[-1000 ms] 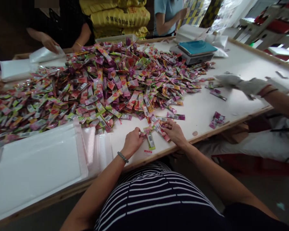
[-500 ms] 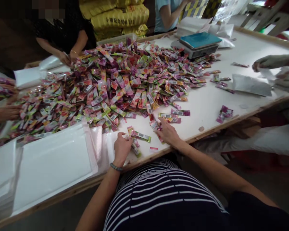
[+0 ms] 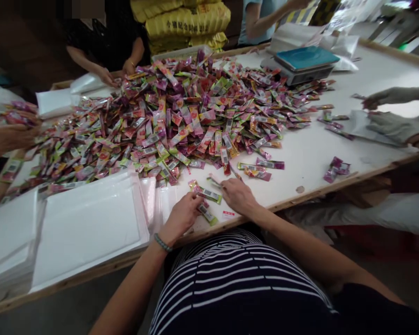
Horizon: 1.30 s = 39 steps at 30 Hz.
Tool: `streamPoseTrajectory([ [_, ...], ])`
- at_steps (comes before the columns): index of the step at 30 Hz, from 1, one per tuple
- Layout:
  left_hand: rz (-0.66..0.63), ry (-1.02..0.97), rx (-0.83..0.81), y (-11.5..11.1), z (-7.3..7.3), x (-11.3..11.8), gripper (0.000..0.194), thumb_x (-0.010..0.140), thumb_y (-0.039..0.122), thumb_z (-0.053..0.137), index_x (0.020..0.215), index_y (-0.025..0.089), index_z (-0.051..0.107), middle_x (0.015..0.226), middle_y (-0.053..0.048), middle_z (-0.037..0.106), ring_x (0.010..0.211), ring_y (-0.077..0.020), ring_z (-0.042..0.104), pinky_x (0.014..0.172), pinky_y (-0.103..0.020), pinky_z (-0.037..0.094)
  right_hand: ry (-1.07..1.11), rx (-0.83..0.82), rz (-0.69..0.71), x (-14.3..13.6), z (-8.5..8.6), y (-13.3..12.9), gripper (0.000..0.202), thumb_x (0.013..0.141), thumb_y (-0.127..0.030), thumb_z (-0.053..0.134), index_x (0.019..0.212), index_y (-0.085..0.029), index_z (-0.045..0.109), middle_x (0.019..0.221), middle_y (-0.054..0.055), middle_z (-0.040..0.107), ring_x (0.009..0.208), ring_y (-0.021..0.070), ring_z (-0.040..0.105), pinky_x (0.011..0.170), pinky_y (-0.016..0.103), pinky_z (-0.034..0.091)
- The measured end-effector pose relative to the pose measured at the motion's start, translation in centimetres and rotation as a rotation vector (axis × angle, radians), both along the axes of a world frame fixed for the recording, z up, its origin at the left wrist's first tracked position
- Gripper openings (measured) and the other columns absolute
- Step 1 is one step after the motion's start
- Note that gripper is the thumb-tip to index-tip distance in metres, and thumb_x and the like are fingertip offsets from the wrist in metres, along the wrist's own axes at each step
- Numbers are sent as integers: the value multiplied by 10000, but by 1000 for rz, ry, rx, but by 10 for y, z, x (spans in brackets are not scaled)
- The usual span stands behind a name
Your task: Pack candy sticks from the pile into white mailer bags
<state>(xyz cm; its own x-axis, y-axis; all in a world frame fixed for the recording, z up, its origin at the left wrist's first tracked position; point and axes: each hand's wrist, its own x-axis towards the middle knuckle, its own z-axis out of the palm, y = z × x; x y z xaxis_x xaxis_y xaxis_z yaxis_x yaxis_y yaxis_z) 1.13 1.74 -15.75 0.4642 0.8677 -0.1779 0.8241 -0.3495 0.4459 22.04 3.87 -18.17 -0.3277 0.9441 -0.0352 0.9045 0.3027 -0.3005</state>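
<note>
A large heap of small colourful packets (image 3: 181, 116) covers the middle of the white table (image 3: 293, 158). My left hand (image 3: 183, 211) is at the near edge, its fingertips closed on a small packet beside a green-ended packet (image 3: 209, 194) and another green packet (image 3: 207, 214). To its right, my right hand (image 3: 238, 195) has its fingers pinched on a slim packet (image 3: 214, 179) that sticks out to the left. Several loose packets (image 3: 258, 173) lie just beyond my right hand. A red-and-white label (image 3: 228, 214) lies between my hands.
White padded envelopes (image 3: 91, 223) are stacked at the left. A scale (image 3: 305, 63) with a blue top stands at the back right. Another person's gloved hands (image 3: 391, 125) handle a white bag at the right; more people's hands (image 3: 104, 74) are at the back and left.
My left hand has shifted slightly right. My right hand has drawn back toward me, now with a slim packet. The view has turned a little, and the gloved hands at right have moved over the bag.
</note>
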Motion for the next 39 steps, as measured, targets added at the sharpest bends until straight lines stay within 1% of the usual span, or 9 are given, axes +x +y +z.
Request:
streamPoseTrajectory([
  [4,10,26,124,12,-12,-4,256,773,160,682,1016,241,684,1182,-96,584,1105,-275,556,962,-431,482,1,-10,119,-21,-3,2,199,906,-139,472,1050,-156,608,1043,138,628,965,234,559,850,305,416],
  [10,-69,29,201,25,-16,-2,331,729,194,747,1043,207,644,1165,-104,592,1187,-286,495,1107,-482,362,199,-56,-50,11,-21,3,255,890,-203,553,1127,-203,647,1054,71,680,966,201,609,849,285,436],
  [18,-95,17,167,-6,-21,15,401,769,250,718,1139,219,565,1079,-70,625,1079,-258,552,1113,-509,337,412,-91,-242,38,-24,20,215,906,-268,533,965,-226,735,879,24,739,793,171,655,743,268,469],
  [24,-8,58,153,-5,-24,0,519,704,360,790,1148,197,578,1291,-133,567,1248,-330,457,1036,-487,412,136,-133,42,35,-7,25,198,909,-238,550,1000,-200,721,1012,68,707,940,193,622,791,265,425],
  [28,-50,65,143,-4,-20,-3,418,718,355,783,1056,181,611,1147,-110,628,1106,-291,523,981,-436,445,79,-105,91,33,-10,27,253,930,-305,540,1096,-185,690,1079,92,680,985,213,600,838,283,414],
  [31,15,99,162,-6,-20,3,422,728,345,777,1062,159,598,1052,-103,647,1010,-287,544,915,-430,470,50,-51,216,31,-15,29,429,869,-372,637,1255,-188,606,1183,121,631,1057,243,562,887,307,403],
  [34,97,93,180,-7,-22,13,481,737,335,769,1133,160,560,1031,-99,644,990,-286,560,888,-424,480,54,2,172,25,-18,36,357,944,-296,514,1274,-189,597,1158,122,635,1050,228,558,893,307,399],
  [36,134,59,194,-7,-25,20,534,759,304,746,1218,166,512,1076,-103,629,1000,-270,578,877,-404,491,64,27,164,17,-16,39,333,960,-241,469,1252,-186,618,1104,116,654,1017,220,568,876,309,405],
  [39,142,64,266,-6,-27,24,674,767,318,733,1352,168,433,1317,-179,534,1141,-307,551,927,-440,475,86,-5,347,6,-13,32,283,942,-257,521,1174,-185,666,1075,108,674,945,206,591,843,309,424],
])
